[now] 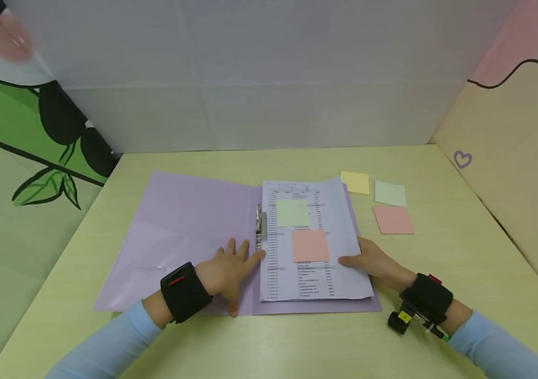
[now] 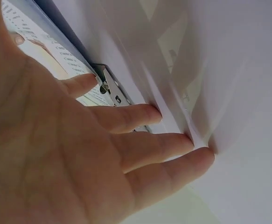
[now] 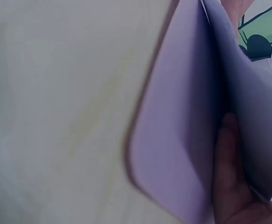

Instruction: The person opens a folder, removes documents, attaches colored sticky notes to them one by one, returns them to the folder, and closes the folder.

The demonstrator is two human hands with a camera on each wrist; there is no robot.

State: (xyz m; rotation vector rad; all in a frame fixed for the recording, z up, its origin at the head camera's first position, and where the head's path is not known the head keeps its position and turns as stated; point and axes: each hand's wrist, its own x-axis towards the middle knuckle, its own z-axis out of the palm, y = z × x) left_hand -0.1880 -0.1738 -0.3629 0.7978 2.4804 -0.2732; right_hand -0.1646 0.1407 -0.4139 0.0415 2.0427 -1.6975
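A purple folder (image 1: 193, 221) lies opened flat on the table. On its right side rests a stack of printed sheets (image 1: 283, 284), bearing a green sticky note (image 1: 292, 213) and a pink sticky note (image 1: 310, 246). My left hand (image 1: 228, 271) presses on the folder's left cover with its fingers spread, the thumb or nearest finger beside the metal clip (image 1: 259, 226) at the spine. With my right hand (image 1: 379, 263) I grip the sheets' right edge, thumb on top. In the right wrist view, fingers (image 3: 229, 163) reach under the raised sheets (image 3: 261, 107).
Beyond the folder's right edge lie a yellow sticky pad (image 1: 355, 182), a pale green pad (image 1: 390, 193) and a pink pad (image 1: 394, 220). A grey panel (image 1: 269, 105) closes off the table's back, with painted panels on the left and right.
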